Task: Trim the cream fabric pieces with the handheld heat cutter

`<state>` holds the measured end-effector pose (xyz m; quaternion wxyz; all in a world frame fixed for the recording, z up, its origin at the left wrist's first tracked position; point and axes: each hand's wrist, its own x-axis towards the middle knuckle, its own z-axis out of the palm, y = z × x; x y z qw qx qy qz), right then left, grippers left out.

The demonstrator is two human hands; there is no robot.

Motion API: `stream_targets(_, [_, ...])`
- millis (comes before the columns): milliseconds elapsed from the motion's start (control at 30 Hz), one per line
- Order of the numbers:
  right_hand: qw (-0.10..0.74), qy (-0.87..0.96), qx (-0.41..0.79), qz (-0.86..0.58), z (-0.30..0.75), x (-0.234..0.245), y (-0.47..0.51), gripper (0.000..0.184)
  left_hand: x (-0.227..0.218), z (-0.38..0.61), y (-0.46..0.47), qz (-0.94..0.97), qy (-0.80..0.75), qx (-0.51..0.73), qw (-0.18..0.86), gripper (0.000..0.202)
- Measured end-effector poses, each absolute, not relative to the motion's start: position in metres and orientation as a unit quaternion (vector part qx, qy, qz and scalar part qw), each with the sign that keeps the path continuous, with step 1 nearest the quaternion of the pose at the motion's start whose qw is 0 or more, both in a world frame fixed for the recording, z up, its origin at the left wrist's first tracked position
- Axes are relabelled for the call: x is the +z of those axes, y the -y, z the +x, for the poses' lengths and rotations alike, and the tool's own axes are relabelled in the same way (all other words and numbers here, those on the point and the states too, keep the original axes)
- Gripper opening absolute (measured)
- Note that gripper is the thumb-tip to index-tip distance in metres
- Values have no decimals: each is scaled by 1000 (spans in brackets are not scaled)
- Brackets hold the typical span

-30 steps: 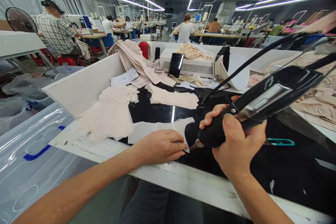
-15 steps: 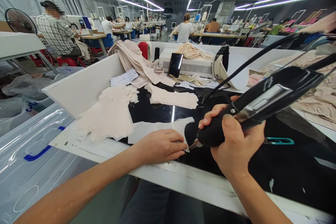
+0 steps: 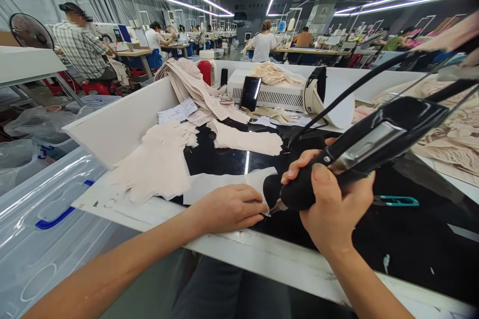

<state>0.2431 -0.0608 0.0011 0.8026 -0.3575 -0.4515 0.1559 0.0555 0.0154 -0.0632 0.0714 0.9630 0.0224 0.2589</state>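
My right hand [image 3: 333, 199] is wrapped round a black corded handheld tool [image 3: 359, 152] with a metal lever on its side. Its narrow metal tip points down and left, at the near right corner of a white fabric piece [image 3: 209, 184]. On that same corner lies my left hand [image 3: 230, 208], fingers together and holding the piece against the black tabletop [image 3: 299, 229]; its thumb is hidden. Left of the piece, a pile of pale pink cut fabric pieces [image 3: 157, 159] overlaps the table edge. Another stack of pale fabric pieces [image 3: 247, 139] lies beyond.
Teal thread snips [image 3: 398, 201] lie right of my right hand. A phone [image 3: 250, 93] leans against a white vented box [image 3: 277, 92] at the back. Black cables [image 3: 348, 92] rise to the right. A clear plastic bin [image 3: 56, 239] stands at left. Several people sit at sewing machines beyond.
The tool's rear end and my right hand have shifted slightly left and down. The tip, my left hand and the white fabric piece look almost unmoved.
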Motion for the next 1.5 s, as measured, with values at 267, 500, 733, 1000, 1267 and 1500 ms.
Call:
stream_targets(267, [792, 449, 166, -379, 246, -4, 74, 39, -54, 44, -13, 945, -64, 303, 109, 31])
stream_targets(500, [783, 476, 154, -369, 254, 6, 79, 37, -45, 26, -5, 956, -21, 238, 167, 31])
stream_targets(733, [823, 423, 88, -370, 287, 14, 46, 41, -18, 32, 1, 959, -39, 230, 159, 30])
stream_targets(1000, [821, 423, 86, -373, 292, 6, 38, 43, -44, 89, -6, 967, -37, 250, 11, 23])
stream_targets(1267, [809, 437, 85, -384, 290, 1, 38, 38, -51, 92, -10, 977, -51, 207, -13, 23])
stream_targets(1500, [811, 435, 88, -380, 292, 2, 40, 43, -51, 90, -8, 975, -55, 213, -4, 26])
